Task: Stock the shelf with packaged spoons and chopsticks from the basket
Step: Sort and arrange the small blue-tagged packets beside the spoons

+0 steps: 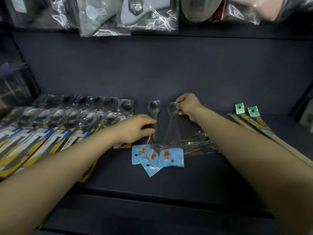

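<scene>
Hands are both down on the dark shelf, working at a small cluster of clear-wrapped spoons in the middle. The left hand lies across the handle of the left spoon packet, fingers curled loosely over it and close together; from where I stand I cannot tell whether the thumb is truly pinching the wrap or only resting on it. The right hand is further back, its fingers curled round the bowl end of the right spoon packet, thumb and fingertips nipping the plastic at the top edge. Both packets lie lengthwise, bowls toward the back wall, and their blue header cards fan out toward the front edge, overlapping one another. Just right of these, partly under the right forearm, lie more clear packets, flat and slanting. Along the left of the shelf runs a double row of spoon packs on yellow and blue cards, overlapping like tiles, bowls at the back. Well apart on the right, two long chopstick packets with green header tabs lie diagonally beside a plain pale pair. Above, bagged goods in shiny plastic hang over the back of the shelf; what they are is too blurred to say
</scene>
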Tool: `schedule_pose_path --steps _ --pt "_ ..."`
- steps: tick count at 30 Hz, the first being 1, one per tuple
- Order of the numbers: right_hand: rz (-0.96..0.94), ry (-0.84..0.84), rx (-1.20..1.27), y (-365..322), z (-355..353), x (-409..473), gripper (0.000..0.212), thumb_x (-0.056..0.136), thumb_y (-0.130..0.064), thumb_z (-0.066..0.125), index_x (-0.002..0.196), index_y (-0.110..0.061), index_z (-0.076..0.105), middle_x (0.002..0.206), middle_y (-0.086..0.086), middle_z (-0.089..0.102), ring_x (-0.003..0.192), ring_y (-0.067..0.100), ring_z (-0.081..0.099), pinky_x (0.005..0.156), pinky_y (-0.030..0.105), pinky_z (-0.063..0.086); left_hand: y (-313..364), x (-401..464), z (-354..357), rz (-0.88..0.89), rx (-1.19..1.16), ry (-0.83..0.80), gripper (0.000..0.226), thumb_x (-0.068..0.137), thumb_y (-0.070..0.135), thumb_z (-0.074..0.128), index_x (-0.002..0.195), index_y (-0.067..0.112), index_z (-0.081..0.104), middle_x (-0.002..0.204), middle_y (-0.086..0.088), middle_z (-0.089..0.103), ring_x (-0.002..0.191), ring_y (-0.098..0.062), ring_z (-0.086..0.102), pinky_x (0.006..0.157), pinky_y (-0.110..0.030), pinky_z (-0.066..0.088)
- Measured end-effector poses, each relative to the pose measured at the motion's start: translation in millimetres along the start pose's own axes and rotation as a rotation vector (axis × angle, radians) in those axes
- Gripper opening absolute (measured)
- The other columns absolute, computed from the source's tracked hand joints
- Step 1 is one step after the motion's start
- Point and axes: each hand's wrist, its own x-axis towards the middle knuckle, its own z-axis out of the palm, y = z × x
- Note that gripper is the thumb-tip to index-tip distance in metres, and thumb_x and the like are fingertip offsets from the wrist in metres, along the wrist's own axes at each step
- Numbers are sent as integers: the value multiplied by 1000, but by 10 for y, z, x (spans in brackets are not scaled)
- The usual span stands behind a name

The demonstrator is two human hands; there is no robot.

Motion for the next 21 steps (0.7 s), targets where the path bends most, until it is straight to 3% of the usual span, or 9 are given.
schedule_pose_path --steps 4,8,10,13,15,18,21 --pt "21 36 122 55 -48 31 31 84 7 52 64 -16 49 75 8 52 51 17 50 45 25 48 61 58 24 10 24 -29 49 94 37 41 137 16 37 146 -3 36 133 -16 34 105 -20 23" --pt "41 99 197 94 -44 35 18 85 7 52 89 -10 53 101 11 50 58 15 53 38 19 50 118 133 -3 -30 13 -62 43 90 38 50 128 19 40 120 1 48 100 -15 47 81 -25 34" --pt "49 93 216 122 -25 32 21 84 6 54 98 -9 53 102 12 50 59 15 53 44 20 53 130 162 -19 -33 35 -72 36 89 34 52 122 19 44 109 3 46 90 -13 44 75 -24 31" --pt "3 13 135 130 35 -9 35 77 -2 66 110 -3 54 102 11 53 80 21 57 74 30 52 81 183 -45 -16 49 -78 28 88 29 53 114 19 48 122 0 48 100 -16 48 82 -27 37" --pt "-91 -31 -5 72 37 -135 45 75 -11 71 116 -6 54 108 11 53 96 24 54 83 28 43 42 150 -56 -6 51 -63 35 90 34 49 122 20 46 134 0 43 117 -18 46 96 -28 36" --pt "-400 -62 -352 -11 -40 -454 39 80 -19 68 115 -8 57 120 15 51 110 26 53 89 22 37 53 9 -102 73 -24 6 44 89 46 47 129 25 46 145 1 34 134 -14 33 109 -24 25" --pt "-623 -251 -529 -48 -80 -747 44 82 -30 68 119 -9 57 123 12 54 117 23 49 89 16 32 110 -199 -165 159 -88 -23 46 69 67 49 98 34 64 132 8 40 122 -1 39 102 -18 29"
